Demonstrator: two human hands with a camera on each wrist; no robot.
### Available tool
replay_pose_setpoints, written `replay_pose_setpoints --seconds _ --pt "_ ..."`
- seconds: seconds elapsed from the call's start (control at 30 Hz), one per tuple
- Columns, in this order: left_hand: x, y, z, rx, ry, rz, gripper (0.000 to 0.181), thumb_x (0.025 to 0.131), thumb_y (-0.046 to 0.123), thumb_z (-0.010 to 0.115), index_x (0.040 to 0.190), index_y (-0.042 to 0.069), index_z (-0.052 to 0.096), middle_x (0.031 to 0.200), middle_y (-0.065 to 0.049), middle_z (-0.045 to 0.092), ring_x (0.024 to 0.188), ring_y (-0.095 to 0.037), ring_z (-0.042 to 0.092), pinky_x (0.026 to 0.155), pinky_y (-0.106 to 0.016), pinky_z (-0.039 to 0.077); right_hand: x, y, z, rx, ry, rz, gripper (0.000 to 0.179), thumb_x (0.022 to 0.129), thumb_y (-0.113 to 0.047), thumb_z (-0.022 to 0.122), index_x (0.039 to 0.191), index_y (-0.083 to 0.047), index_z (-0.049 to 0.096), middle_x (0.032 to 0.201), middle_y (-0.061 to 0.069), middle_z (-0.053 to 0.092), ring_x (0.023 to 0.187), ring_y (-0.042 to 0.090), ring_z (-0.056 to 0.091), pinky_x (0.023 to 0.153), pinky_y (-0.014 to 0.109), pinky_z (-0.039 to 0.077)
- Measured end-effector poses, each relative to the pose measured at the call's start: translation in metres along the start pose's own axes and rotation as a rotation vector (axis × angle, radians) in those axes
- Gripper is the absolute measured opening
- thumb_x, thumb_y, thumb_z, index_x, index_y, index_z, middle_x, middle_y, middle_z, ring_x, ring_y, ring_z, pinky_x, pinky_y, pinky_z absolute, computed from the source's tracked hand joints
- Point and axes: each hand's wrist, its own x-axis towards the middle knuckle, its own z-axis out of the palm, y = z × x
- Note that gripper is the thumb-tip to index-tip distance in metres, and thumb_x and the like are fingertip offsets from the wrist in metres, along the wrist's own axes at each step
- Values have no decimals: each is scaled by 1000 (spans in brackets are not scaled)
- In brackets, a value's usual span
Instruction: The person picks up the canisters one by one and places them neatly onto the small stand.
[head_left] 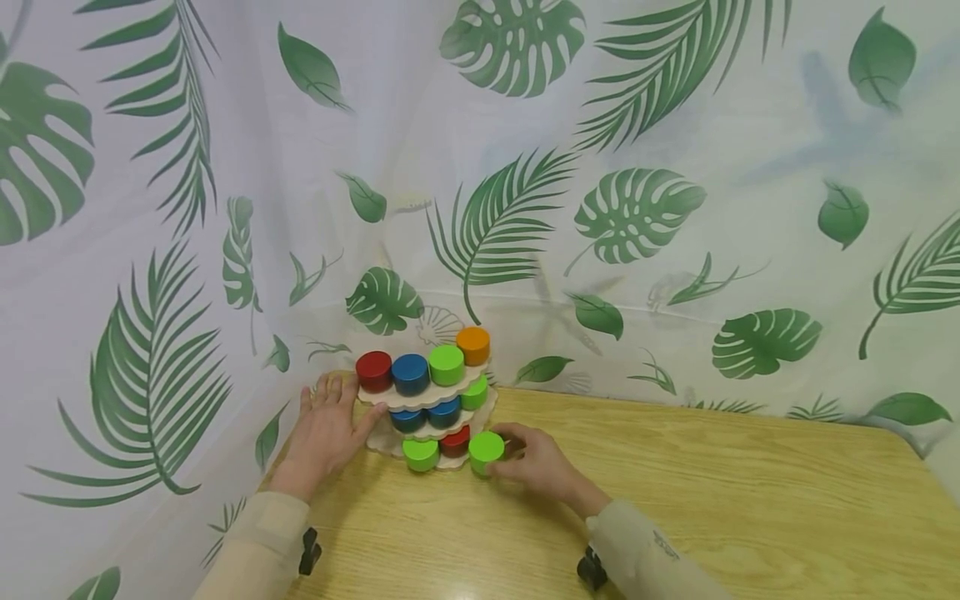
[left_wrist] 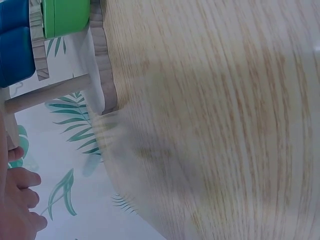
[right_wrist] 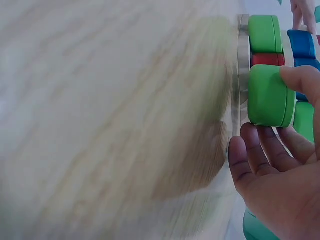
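Observation:
A three-tiered wooden rack (head_left: pixel 447 463) with scalloped edges holds coloured round blocks. My left hand (head_left: pixel 322 432) is at the rack's left end, fingers extended and thumb touching the top tier's front edge. In the left wrist view only some of its fingers (left_wrist: pixel 25 192) show beside the wood. My right hand (head_left: pixel 542 462) pinches a green round block (head_left: pixel 486 450) at the bottom tier's right front. The right wrist view shows the thumb on that green block (right_wrist: pixel 267 95) and fingertips below it. Another green block (head_left: pixel 422 454) and a red block (head_left: pixel 454 442) sit on the bottom tier.
On the top tier stand a red block (head_left: pixel 374 372), a blue block (head_left: pixel 410 375), a green block (head_left: pixel 446 365) and an orange block (head_left: pixel 473 345). The middle tier carries blue and green blocks. A leaf-patterned curtain (head_left: pixel 420 242) stands behind and left of the wooden table (head_left: pixel 712 492).

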Motion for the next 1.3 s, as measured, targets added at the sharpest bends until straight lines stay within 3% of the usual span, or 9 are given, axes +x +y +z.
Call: replay_pose_setpoints --seconds 0.57,1.3 --pt "-1 1 -1 -22 6 -3 87 108 64 40 163 -3 31 167 -33 31 158 -55 18 127 -72 12 14 -1 3 52 123 55 56 86 -21 86 136 -7 67 128 7 72 110 27 65 94 38 56" --pt "0 0 0 -30 -4 -7 87 108 63 41 163 -3 30 167 -33 30 158 -55 17 127 -72 10 29 1 6 90 154 54 58 89 -19 85 141 -5 64 135 11 69 113 29 66 97 40 59"
